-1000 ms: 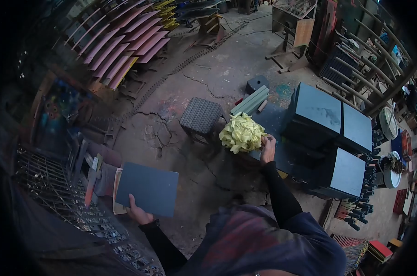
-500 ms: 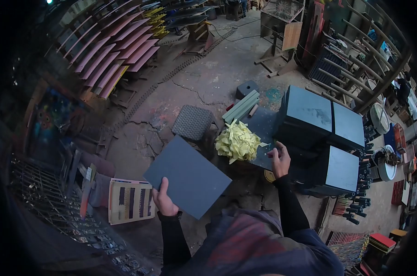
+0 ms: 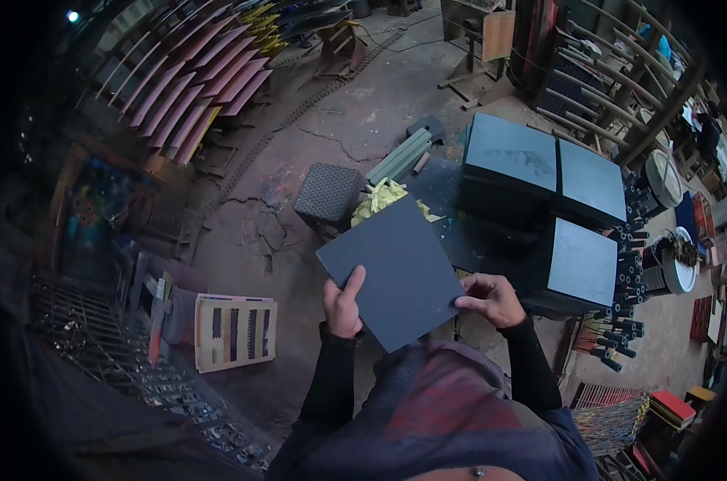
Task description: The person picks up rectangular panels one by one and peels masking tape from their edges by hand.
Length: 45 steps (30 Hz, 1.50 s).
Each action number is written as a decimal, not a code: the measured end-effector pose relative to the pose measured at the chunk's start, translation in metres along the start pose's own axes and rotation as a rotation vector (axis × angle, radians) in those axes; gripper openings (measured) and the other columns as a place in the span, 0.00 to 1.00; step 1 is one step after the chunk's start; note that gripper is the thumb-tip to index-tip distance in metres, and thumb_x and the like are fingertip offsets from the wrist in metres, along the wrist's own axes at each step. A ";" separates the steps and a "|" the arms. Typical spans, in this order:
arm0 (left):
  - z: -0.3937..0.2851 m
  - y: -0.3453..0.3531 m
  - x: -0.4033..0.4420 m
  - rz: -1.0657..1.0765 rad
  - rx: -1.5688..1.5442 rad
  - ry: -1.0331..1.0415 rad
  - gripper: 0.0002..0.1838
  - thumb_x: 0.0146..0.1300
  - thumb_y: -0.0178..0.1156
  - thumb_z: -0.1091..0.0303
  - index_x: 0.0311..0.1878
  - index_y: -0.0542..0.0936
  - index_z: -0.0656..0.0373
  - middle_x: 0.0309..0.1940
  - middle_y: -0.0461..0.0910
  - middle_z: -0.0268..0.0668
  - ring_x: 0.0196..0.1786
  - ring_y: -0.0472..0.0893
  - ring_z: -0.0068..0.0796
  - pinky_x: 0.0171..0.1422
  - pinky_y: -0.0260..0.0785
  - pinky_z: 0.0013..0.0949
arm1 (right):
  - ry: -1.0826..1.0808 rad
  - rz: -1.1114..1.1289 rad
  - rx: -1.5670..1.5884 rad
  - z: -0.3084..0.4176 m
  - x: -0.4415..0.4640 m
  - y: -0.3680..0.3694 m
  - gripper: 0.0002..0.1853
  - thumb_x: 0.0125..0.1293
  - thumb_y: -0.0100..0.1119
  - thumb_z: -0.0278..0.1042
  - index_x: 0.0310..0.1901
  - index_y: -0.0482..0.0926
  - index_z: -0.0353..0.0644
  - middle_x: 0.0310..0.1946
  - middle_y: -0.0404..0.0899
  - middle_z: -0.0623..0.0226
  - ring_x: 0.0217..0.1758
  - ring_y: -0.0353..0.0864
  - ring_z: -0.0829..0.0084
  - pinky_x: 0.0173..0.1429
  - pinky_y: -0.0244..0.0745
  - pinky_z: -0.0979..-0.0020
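A flat dark grey rectangular board (image 3: 395, 276) is held tilted in front of my body. My left hand (image 3: 345, 303) grips its left edge, thumb on the upper face and fingers underneath. At the right edge, my right hand (image 3: 492, 301) pinches the board between thumb and fingers. Partly hidden behind the board lies a heap of pale yellow strips (image 3: 382, 200), which look like torn tape or paper. Stacks of dark boards with blue-grey tops (image 3: 512, 152) stand to the right of my hands.
Left of the yellow heap is a woven-top stool (image 3: 329, 192). Green bars (image 3: 399, 156) lie beyond it. A sample sheet with dark stripes (image 3: 236, 333) sits at lower left, near a metal grid (image 3: 99, 345). Pink panels (image 3: 211, 72) fill a rack at upper left; white buckets (image 3: 674, 272) stand at right.
My right hand has come from beside the yellow heap to the board's right edge and closed on it. My left hand has moved the board rightward, so it now covers part of the heap.
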<state>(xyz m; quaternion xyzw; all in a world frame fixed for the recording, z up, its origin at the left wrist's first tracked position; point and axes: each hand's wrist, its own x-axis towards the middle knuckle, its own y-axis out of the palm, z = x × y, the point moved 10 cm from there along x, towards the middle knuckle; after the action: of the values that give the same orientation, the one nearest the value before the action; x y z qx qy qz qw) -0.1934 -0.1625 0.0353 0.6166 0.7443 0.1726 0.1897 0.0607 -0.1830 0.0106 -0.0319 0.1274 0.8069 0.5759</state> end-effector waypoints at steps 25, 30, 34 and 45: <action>0.076 0.105 -0.036 0.177 -0.021 -0.129 0.18 0.66 0.56 0.67 0.55 0.72 0.68 0.48 0.78 0.41 0.47 0.78 0.30 0.53 0.69 0.31 | -0.119 -0.245 0.404 -0.023 -0.136 -0.078 0.17 0.75 0.45 0.39 0.44 0.74 0.29 0.36 0.80 0.57 0.34 0.84 0.68 0.40 0.82 0.69; 0.094 0.104 -0.042 0.192 -0.051 -0.156 0.18 0.66 0.56 0.67 0.56 0.72 0.68 0.49 0.77 0.40 0.48 0.77 0.31 0.54 0.69 0.32 | -0.022 -0.144 0.486 -0.026 -0.140 -0.079 0.16 0.74 0.46 0.39 0.42 0.74 0.31 0.34 0.79 0.58 0.36 0.85 0.67 0.38 0.84 0.69; 0.105 0.108 -0.048 0.222 -0.069 -0.158 0.19 0.66 0.55 0.66 0.56 0.72 0.68 0.50 0.77 0.41 0.49 0.78 0.31 0.54 0.68 0.31 | 0.078 -0.069 0.431 -0.032 -0.143 -0.078 0.11 0.69 0.56 0.33 0.43 0.74 0.32 0.35 0.79 0.59 0.36 0.84 0.71 0.37 0.84 0.70; 0.115 0.120 -0.055 0.245 -0.114 -0.128 0.19 0.66 0.55 0.67 0.56 0.72 0.68 0.51 0.77 0.42 0.51 0.77 0.33 0.57 0.67 0.33 | 0.053 -0.045 0.424 -0.016 -0.170 -0.087 0.14 0.66 0.58 0.25 0.52 0.75 0.31 0.37 0.81 0.62 0.41 0.82 0.77 0.46 0.79 0.75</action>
<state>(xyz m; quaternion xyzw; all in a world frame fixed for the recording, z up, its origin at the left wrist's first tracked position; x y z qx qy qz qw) -0.0253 -0.1927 -0.0014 0.7008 0.6387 0.1970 0.2490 0.1972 -0.3170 0.0142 0.0661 0.3087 0.7478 0.5841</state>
